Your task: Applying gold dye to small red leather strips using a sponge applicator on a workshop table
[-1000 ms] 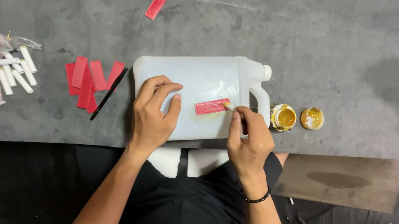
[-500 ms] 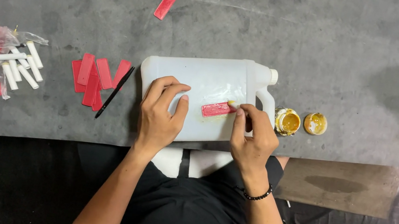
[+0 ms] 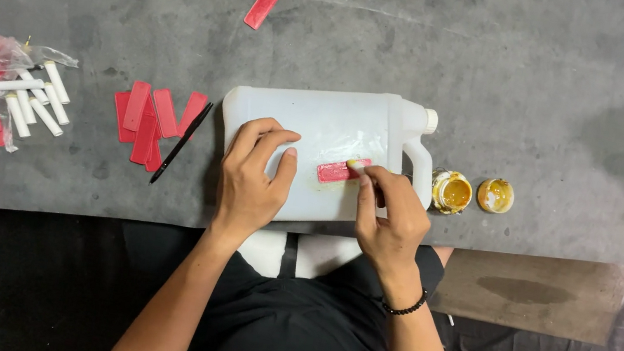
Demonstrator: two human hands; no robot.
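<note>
We rest our left hand flat, fingers spread, on the white jug | right hand pinches a small applicator at the red strip | strip lies lengthwise along the jug's side, spout end pointing right.

On the grey table we count one white plastic jug, two small open pots of yellow paste near its front edge, one black pen, and five white sticks toward the left edge. Red strips: one on the jug, one alone near the far edge, roughly five piled, more beside a bag.
</note>
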